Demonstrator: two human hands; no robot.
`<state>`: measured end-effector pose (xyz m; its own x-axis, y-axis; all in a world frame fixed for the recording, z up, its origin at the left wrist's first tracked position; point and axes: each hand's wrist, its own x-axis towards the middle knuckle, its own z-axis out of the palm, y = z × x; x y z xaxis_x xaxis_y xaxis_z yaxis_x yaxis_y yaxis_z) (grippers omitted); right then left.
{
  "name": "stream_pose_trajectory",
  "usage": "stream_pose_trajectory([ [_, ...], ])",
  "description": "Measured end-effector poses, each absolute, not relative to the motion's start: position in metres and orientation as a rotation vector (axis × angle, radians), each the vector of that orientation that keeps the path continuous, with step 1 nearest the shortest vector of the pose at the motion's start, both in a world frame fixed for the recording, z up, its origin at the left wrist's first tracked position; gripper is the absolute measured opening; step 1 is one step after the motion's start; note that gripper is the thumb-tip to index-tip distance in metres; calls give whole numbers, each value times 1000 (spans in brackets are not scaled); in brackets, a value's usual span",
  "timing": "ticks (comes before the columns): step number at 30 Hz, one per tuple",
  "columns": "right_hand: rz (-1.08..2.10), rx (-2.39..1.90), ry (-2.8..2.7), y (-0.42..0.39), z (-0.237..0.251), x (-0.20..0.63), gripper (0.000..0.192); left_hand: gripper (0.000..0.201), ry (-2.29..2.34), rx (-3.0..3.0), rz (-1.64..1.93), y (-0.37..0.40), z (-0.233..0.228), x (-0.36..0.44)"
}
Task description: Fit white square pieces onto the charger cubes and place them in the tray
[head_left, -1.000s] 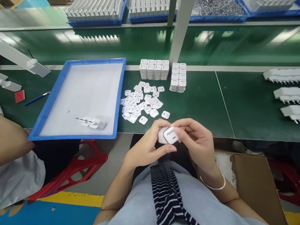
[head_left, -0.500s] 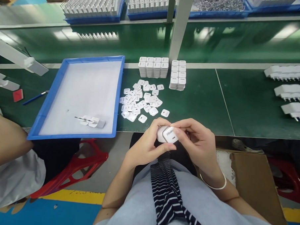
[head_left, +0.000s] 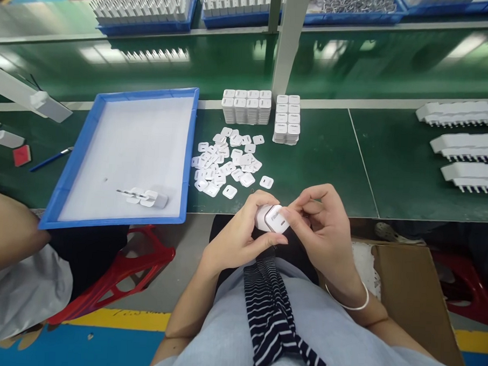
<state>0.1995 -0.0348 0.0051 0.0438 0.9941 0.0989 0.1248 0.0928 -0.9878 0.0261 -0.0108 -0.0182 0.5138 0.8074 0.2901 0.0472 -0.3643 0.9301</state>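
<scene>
A small white charger body (head_left: pixel 271 219) with a square face plate sits between both of my hands, just in front of the green table's near edge. My left hand (head_left: pixel 242 234) cups it from below and the left, thumb under it. My right hand (head_left: pixel 320 229) pinches its right side with the fingertips on the face plate. A scatter of loose white square face plates (head_left: pixel 227 162) lies on the table just beyond my hands. Two neat stacks of the same plates (head_left: pixel 247 106) (head_left: pixel 287 120) stand behind the scatter.
A blue tray (head_left: pixel 88 138) with a white liner holds two or three finished chargers (head_left: pixel 146 198) at the left. Rows of white parts (head_left: pixel 466 144) lie at the right. A grey post (head_left: pixel 288 42) rises behind the stacks. Another person's arm (head_left: pixel 7 232) is at the far left. A cardboard box (head_left: pixel 409 298) stands at my right.
My hands have kept the charger in the same spot. The right fingers have shifted slightly along its face plate. The view has drifted a little.
</scene>
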Motion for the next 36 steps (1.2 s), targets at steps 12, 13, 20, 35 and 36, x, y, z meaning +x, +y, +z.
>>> stream_pose_trajectory([
  [12,1141,-1276,-1253,-33,3,198,26,29,673,1785,939,-12,-20,24],
  [13,1154,-1277,-1256,-32,3,198,26,31,676,1775,931,-12,-20,23],
  [20,1106,-1263,-1362,-28,2,200,24,29,616,1580,917,-12,-33,21],
  [35,509,-1317,-1609,-26,-8,188,22,15,453,1184,972,-15,-51,40],
  [36,549,-1304,-1561,-26,-9,189,22,17,436,1158,997,-15,-53,42],
])
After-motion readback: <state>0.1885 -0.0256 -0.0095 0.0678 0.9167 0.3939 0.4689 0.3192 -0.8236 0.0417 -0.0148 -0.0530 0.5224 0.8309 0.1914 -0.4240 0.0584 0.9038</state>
